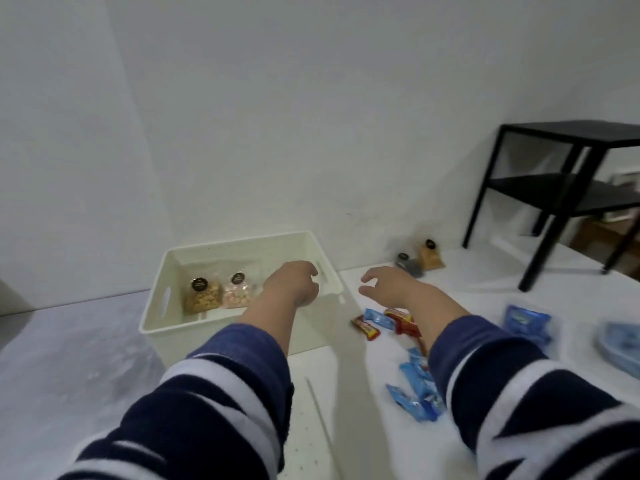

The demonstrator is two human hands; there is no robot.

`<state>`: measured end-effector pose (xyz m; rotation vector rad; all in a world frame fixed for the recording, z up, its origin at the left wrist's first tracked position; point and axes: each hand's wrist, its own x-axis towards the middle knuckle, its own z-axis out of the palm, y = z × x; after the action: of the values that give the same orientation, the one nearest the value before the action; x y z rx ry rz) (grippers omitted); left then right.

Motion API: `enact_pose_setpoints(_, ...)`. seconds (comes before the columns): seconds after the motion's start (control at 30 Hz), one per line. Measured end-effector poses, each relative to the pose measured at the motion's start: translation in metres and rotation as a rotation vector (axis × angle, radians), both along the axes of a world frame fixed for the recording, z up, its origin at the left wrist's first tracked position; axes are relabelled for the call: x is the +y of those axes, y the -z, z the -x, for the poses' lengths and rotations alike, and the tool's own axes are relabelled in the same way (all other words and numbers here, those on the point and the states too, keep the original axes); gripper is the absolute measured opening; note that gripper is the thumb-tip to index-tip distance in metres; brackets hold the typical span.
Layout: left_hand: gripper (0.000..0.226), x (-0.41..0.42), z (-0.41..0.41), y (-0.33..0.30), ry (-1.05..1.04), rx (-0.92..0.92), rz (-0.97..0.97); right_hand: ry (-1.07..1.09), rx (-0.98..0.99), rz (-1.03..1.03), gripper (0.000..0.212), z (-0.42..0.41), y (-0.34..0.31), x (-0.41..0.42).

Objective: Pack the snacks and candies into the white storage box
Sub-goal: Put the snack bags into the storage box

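Observation:
The white storage box (157,306) stands on the floor at centre left. Inside it are two clear snack bags with black labels, one of tan pieces (202,295) and one of pink pieces (236,293). My left hand (292,280) hovers over the box's right side, fingers loosely curled, nothing visible in it. My right hand (389,284) is just right of the box, fingers apart and empty. Below it lie red (366,328) and blue (379,318) candy bars. More blue wrapped snacks (417,389) lie nearer me. Two small bags (420,259) stand by the wall.
A black metal side table (568,188) stands at the right against the wall. Blue packets (526,322) and a blue pack (620,344) lie at the far right. White wall runs close behind the box. Grey floor spreads to the left.

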<state>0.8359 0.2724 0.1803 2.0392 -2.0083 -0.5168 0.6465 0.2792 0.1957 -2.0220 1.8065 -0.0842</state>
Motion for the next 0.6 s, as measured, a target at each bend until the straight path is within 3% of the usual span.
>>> enact_pose_setpoints(0.3, 0.035, -0.029, 0.124, 0.018, 0.138, 0.065, -0.013, 0.105, 0.062, -0.058, 0.042, 0.136, 0.016, -0.003)
enact_pose_setpoints(0.6, 0.037, -0.154, 0.226, 0.085, 0.023, 0.128, -0.143, 0.041, 0.079, -0.166, 0.043, 0.258, 0.079, -0.15)
